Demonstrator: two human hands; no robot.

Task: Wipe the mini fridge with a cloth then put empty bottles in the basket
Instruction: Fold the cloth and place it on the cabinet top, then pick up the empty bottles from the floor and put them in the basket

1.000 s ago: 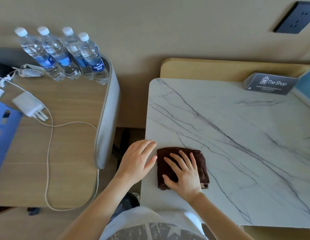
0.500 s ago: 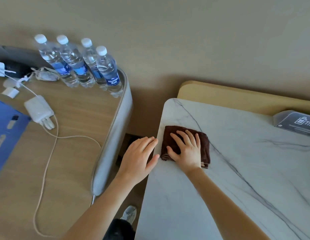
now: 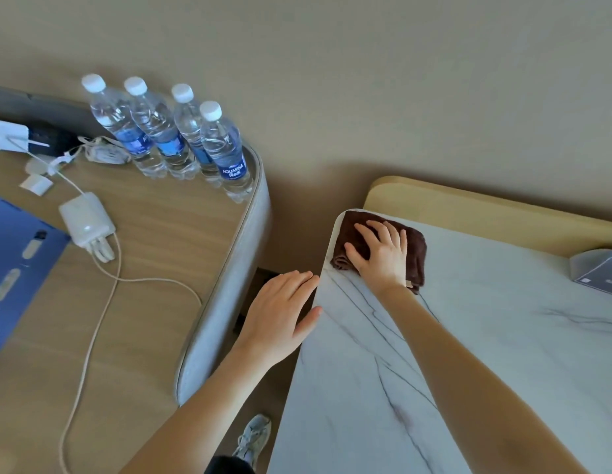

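A folded dark brown cloth [image 3: 416,248] lies at the far left corner of the white marble top of the mini fridge [image 3: 486,336]. My right hand [image 3: 380,254] presses flat on the cloth with fingers spread. At the top's left edge my left hand [image 3: 280,316] rests with straight fingers, thumb touching the marble. Several clear water bottles [image 3: 181,138] with white caps and blue labels stand in a row at the back of the wooden desk [image 3: 143,302] on the left. No basket is in view.
On the desk lie a white charger [image 3: 87,222] with a long cable [image 3: 102,323], small adapters and a blue folder [image 3: 13,265]. A dark sign card [image 3: 599,271] stands at the marble's right. A narrow gap separates desk and fridge; my shoe [image 3: 253,439] shows below.
My right hand slid the cloth away from me along the left side of the marble, from the near edge to the far corner. My left hand kept to the left edge.
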